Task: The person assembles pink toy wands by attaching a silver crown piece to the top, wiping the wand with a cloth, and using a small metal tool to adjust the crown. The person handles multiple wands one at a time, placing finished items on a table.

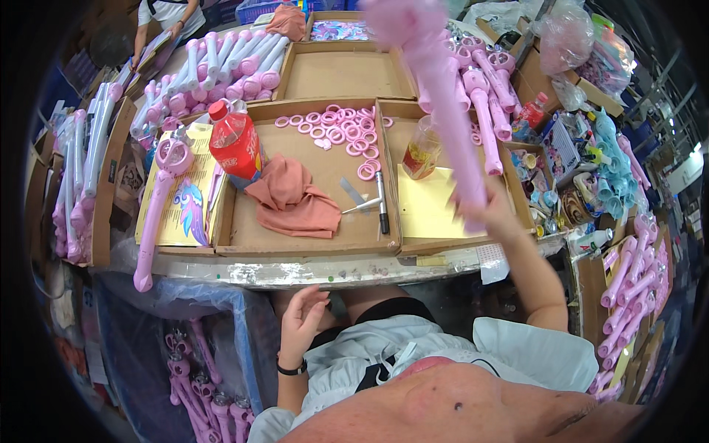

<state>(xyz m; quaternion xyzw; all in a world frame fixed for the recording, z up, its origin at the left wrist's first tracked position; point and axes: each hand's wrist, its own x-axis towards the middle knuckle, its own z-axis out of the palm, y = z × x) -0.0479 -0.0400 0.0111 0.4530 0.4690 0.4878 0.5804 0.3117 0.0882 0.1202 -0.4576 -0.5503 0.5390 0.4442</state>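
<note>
My right hand (493, 215) is wrapped round the lower end of a pink toy wand (452, 100). The wand stands upright over the right side of the table, and its wide top is smeared by motion. Above my lap, short of the table edge, my left hand (301, 319) is empty with its fingers loosely apart. Another pink wand (153, 221) with a round clear-topped head lies at the left on a yellow sheet (193, 159) with a winged print. Pink rings (336, 135) lie loose in a cardboard tray (310, 249), beside a crumpled salmon cloth (292, 199).
A red-labelled bottle (235, 144), a marker (382, 207) and a jar of brown liquid (422, 151) stand or lie in the trays. White-and-pink wands (221, 63) are piled far left. A blue plastic-lined bin (177, 295) at lower left holds wands; more wands (631, 284) lie right.
</note>
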